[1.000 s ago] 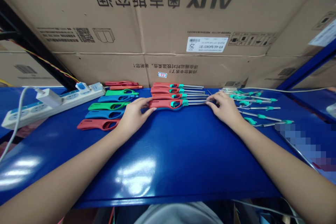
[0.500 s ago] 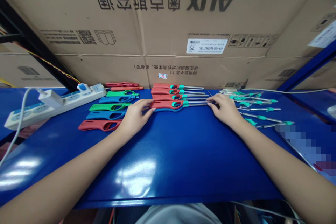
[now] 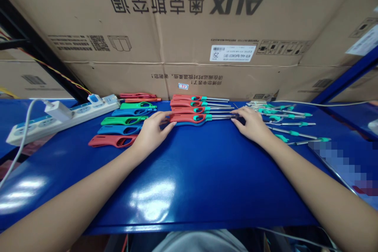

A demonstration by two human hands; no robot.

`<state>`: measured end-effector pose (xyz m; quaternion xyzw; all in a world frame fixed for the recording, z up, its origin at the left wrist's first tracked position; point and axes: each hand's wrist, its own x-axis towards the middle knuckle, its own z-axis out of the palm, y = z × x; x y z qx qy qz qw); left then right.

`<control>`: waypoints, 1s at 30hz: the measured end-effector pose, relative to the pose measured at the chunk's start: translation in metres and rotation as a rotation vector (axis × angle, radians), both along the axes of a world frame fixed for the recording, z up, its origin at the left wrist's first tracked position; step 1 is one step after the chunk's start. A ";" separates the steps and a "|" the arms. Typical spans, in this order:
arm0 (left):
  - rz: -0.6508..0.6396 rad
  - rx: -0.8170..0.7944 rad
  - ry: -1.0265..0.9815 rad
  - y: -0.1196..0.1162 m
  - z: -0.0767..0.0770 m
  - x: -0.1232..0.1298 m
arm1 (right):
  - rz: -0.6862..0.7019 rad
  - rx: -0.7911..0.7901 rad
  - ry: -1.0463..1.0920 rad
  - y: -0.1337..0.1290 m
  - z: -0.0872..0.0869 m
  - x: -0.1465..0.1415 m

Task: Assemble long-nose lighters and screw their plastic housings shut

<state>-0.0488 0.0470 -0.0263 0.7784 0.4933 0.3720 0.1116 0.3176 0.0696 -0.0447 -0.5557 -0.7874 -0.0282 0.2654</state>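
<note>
Several red lighters with green triggers and metal tubes lie stacked in a row at the middle back, blue showing under the nearest red lighter (image 3: 187,118). My left hand (image 3: 153,130) has its thumb and fingers closed around the handle end of that nearest lighter. At the tube's tip, my right hand (image 3: 251,123) pinches the same lighter from the right. Left of my left hand lie loose handle shells: a red shell (image 3: 110,141), a blue shell (image 3: 118,129) and a green shell (image 3: 122,120), with more behind them. Metal tubes with green parts (image 3: 291,132) lie right of my right hand.
A white power strip (image 3: 63,119) with a plugged-in adapter stands at the left on the blue table (image 3: 189,189). Behind everything rises a large cardboard box (image 3: 183,51). A thin white cable (image 3: 333,104) runs along the back right. The right edge is partly pixelated.
My right hand has shifted very slightly left along the tube tip. Both hands otherwise keep their places at the ends of the lighter.
</note>
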 end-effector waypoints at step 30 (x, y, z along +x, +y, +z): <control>-0.022 0.049 0.075 -0.005 -0.005 0.005 | -0.124 -0.074 -0.124 -0.005 0.005 -0.006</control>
